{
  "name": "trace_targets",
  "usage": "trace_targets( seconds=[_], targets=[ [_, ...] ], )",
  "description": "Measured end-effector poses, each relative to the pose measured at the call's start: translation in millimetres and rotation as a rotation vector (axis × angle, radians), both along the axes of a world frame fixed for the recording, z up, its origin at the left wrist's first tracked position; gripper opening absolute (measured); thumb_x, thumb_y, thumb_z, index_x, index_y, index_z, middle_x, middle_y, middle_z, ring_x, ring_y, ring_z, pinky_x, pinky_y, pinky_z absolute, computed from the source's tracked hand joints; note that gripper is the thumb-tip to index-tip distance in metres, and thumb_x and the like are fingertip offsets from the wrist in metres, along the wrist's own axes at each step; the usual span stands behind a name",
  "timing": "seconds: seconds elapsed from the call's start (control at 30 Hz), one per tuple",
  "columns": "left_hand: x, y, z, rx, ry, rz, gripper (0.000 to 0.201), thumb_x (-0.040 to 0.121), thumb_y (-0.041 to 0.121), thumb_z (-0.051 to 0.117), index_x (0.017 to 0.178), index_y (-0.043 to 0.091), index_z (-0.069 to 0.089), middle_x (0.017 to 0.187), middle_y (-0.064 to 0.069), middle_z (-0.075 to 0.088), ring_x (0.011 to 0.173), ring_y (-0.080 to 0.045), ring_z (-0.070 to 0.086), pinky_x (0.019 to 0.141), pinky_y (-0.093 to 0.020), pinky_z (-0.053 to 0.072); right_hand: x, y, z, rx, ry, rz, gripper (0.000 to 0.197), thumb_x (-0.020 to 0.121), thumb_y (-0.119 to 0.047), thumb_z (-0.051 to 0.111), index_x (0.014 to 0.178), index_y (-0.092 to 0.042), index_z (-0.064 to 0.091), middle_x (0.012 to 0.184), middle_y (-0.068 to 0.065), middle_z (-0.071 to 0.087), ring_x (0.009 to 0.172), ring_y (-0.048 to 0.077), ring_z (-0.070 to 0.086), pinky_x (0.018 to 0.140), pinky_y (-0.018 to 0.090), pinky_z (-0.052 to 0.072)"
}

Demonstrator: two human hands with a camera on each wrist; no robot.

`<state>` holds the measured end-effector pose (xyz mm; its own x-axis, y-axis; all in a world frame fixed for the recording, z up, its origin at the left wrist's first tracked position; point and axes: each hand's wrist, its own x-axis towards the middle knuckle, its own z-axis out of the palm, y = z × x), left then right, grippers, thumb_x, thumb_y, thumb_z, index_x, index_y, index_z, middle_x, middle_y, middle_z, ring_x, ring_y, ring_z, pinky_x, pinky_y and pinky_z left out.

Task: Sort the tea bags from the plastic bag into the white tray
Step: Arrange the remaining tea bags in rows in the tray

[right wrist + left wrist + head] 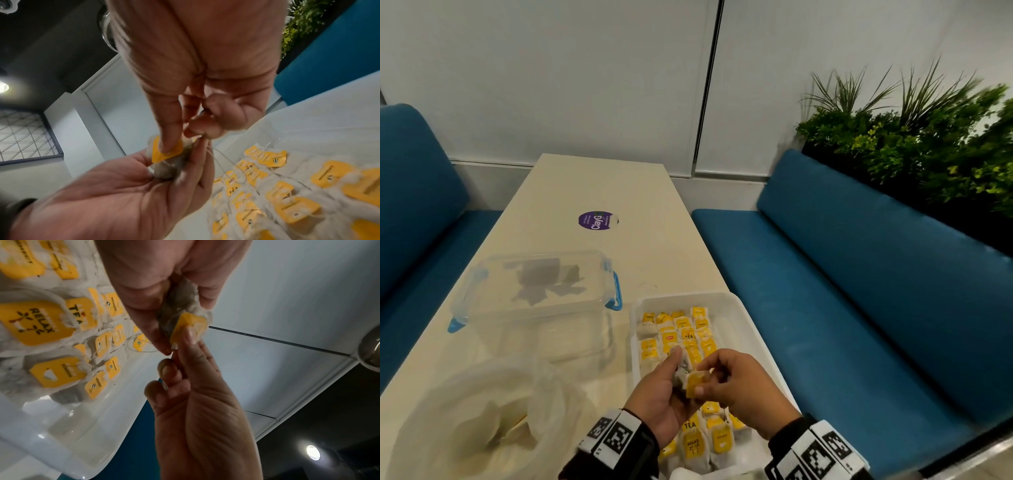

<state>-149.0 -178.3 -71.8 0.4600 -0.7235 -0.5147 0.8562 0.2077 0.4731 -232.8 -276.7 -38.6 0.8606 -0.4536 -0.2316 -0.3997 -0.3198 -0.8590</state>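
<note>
Over the white tray (743,301), both hands hold one tea bag (683,375) between them. My left hand (671,373) grips the grey pouch (180,305) with thumb and fingers. My right hand (707,382) pinches its yellow tag (190,322), thumb on top. In the right wrist view the tea bag (167,168) sits in the left fingers and a thin string hangs from it. Several tea bags with yellow tags (690,334) lie in rows in the tray. The crumpled plastic bag (482,411) sits at the table's near left, its contents hard to make out.
A clear lidded container with blue clips (534,291) stands left of the tray, behind the bag. A purple round sticker (596,220) marks the cream table further back. Blue benches (859,291) flank the table, with green plants (928,137) behind the right one.
</note>
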Motion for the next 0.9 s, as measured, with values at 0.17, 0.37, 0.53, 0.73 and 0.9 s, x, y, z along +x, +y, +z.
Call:
trace_targets(
  seconds=[0.17, 0.37, 0.53, 0.73, 0.9],
  targets=[
    [2, 3, -2, 0.013, -0.004, 0.004, 0.039, 0.094, 0.036, 0.049, 0.113, 0.001, 0.051, 0.072, -0.02, 0.068, 0.048, -0.023, 0.062, 0.045, -0.027, 0.053, -7, 0, -1, -0.041, -0.127, -0.098, 0.019, 0.074, -0.008, 0.077, 0.067, -0.02, 0.062, 0.068, 0.0, 0.059, 0.062, 0.011, 0.054, 0.057, 0.023, 0.046],
    [9, 6, -3, 0.084, -0.028, 0.032, 0.023, 0.094, 0.03, 0.05, 0.096, 0.007, 0.054, 0.081, -0.019, 0.061, 0.075, -0.029, 0.061, 0.053, -0.036, 0.057, -29, -26, -3, -0.127, -0.15, -0.2, 0.021, 0.084, -0.008, 0.065, 0.07, -0.016, 0.052, 0.068, 0.001, 0.053, 0.057, 0.009, 0.043, 0.049, 0.014, 0.037],
    [11, 8, -5, 0.067, -0.023, -0.006, 0.022, 0.093, 0.028, 0.053, 0.097, 0.007, 0.055, 0.078, -0.018, 0.061, 0.072, -0.028, 0.062, 0.057, -0.037, 0.057, -47, -40, -36, -0.52, 0.322, 0.015, 0.03, 0.091, -0.015, 0.046, 0.068, -0.033, 0.038, 0.075, -0.009, 0.051, 0.072, 0.012, 0.048, 0.067, 0.025, 0.042],
    [8, 10, -7, 0.068, -0.049, -0.033, 0.023, 0.092, 0.028, 0.054, 0.097, 0.006, 0.055, 0.072, -0.018, 0.063, 0.065, -0.028, 0.065, 0.061, -0.038, 0.058, -41, -33, -57, -0.534, 0.533, 0.184, 0.02, 0.092, -0.011, 0.042, 0.1, -0.026, 0.052, 0.099, -0.004, 0.046, 0.09, 0.015, 0.045, 0.078, 0.021, 0.038],
    [6, 12, -5, 0.101, -0.081, -0.112, 0.031, 0.091, 0.033, 0.053, 0.103, 0.004, 0.055, 0.075, -0.018, 0.063, 0.074, -0.029, 0.063, 0.053, -0.037, 0.058, -39, -27, -60, -0.535, 0.464, 0.022, 0.028, 0.088, -0.009, 0.053, 0.079, -0.027, 0.034, 0.079, -0.008, 0.044, 0.067, 0.007, 0.043, 0.054, 0.015, 0.033]
  ],
)
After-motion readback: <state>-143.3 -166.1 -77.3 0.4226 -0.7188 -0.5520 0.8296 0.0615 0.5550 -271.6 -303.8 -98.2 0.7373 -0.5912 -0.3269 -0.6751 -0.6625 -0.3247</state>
